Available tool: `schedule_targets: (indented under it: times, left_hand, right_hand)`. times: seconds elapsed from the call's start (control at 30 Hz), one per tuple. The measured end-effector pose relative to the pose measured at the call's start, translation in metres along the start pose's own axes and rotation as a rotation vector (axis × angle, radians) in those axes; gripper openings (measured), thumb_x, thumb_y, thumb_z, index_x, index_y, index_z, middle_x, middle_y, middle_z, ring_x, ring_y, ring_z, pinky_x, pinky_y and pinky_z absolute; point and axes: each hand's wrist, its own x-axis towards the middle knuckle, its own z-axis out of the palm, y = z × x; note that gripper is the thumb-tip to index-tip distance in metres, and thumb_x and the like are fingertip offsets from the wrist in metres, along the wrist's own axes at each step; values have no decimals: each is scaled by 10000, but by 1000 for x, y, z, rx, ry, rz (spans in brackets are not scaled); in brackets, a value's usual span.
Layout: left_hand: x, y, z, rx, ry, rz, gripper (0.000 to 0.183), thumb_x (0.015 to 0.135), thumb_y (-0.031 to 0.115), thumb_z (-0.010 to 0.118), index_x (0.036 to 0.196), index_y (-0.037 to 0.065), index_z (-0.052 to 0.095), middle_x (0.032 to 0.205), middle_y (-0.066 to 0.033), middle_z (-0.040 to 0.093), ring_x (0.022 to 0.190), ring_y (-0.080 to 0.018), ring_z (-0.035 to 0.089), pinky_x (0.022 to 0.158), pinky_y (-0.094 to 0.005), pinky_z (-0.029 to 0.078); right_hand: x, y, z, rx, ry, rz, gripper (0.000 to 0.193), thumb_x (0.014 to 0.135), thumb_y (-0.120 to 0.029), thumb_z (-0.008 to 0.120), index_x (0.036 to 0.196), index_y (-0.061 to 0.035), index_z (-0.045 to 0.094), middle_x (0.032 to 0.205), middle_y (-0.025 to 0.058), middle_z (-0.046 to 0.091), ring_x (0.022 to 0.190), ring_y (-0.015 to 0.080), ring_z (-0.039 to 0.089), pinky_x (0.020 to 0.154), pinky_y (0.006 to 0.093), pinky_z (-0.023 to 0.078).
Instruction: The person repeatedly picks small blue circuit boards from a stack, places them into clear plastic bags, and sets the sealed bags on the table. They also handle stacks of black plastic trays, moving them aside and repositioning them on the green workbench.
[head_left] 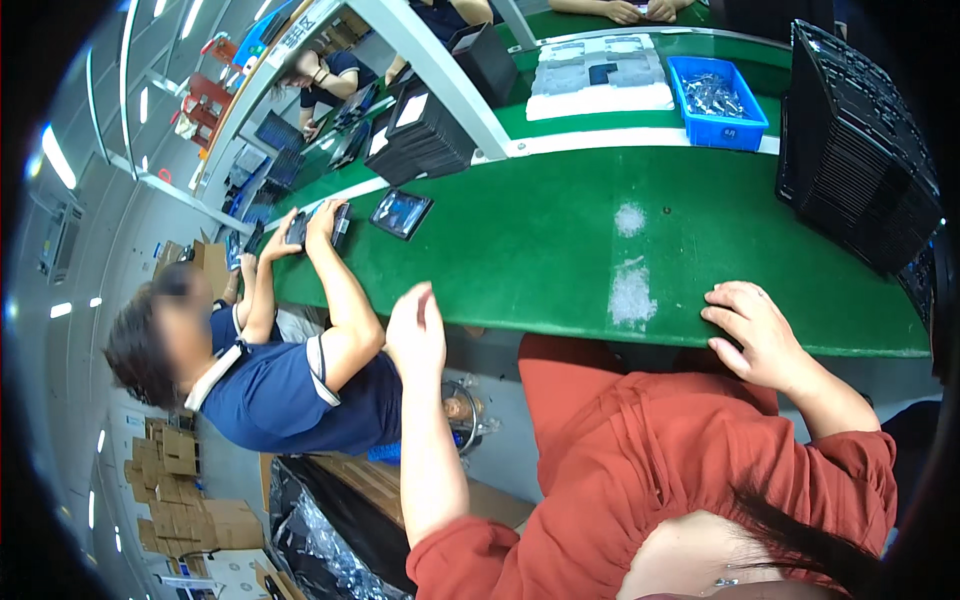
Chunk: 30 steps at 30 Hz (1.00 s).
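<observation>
My left hand (416,332) is raised beside the front edge of the green table (520,240), near a co-worker's arm. I see it from the side, its fingers loosely bent and nothing visible in it. On the table's front edge rests my right hand (752,332), palm down and fingers apart, holding nothing. Two whitish worn patches mark the tabletop between my hands; the larger patch (632,294) is closer to me. To the left, away from my hands, lies a flat dark device (401,213) with a shiny face.
A tall stack of black trays (855,150) stands at the right. Beyond a white rail are a blue bin (716,104) of small clear pieces and white foam trays (600,80). More black trays (425,135) stand farther left. A seated co-worker (290,390) handles a dark device.
</observation>
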Motion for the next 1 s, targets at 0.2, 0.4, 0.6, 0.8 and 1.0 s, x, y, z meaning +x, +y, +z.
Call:
schedule_targets:
  times: [0.2, 0.4, 0.6, 0.8, 1.0]
  left_hand:
    - [100, -79, 73, 535, -130, -144, 433, 787, 120, 602, 1190, -21, 528, 1214, -197, 544, 1140, -329, 509, 985, -401, 397]
    - [126, -69, 102, 553, -301, -63, 323, 802, 129, 585, 1101, 9, 612, 1064, -193, 624, 993, -333, 593, 875, -399, 469]
    - [139, -40, 114, 350, -228, 164, 281, 790, 47, 547, 1055, 37, 642, 1007, -172, 646, 945, -329, 609, 867, -406, 470]
    - [185, -97, 128, 329, -296, 384, 210, 726, 20, 629, 929, 51, 672, 1007, -98, 643, 945, -283, 591, 874, -377, 458]
    - [183, -98, 125, 289, -175, 302, 27, 748, 37, 625, 772, 50, 627, 883, -99, 646, 877, -294, 594, 794, -394, 450]
  right_hand:
    - [10, -1, -2, 19, 12, -25, 353, 649, -131, 701, 964, -3, 604, 1053, 149, 565, 1019, 331, 544, 912, 444, 428]
    - [10, 5, 0, 23, -12, 49, 352, 630, -130, 717, 948, -18, 617, 1057, 128, 581, 1019, 297, 549, 908, 440, 438]
    - [14, 2, -6, 15, -20, 79, 356, 624, -118, 722, 952, -22, 621, 1046, 124, 586, 1012, 283, 556, 898, 433, 451]
    - [12, 12, -2, 63, 1, 73, 343, 625, -97, 721, 944, -19, 623, 1032, 120, 594, 996, 284, 565, 864, 418, 473]
    - [12, 15, -2, 125, 24, 85, 306, 642, -86, 712, 931, -19, 634, 997, 120, 602, 988, 288, 571, 833, 409, 487]
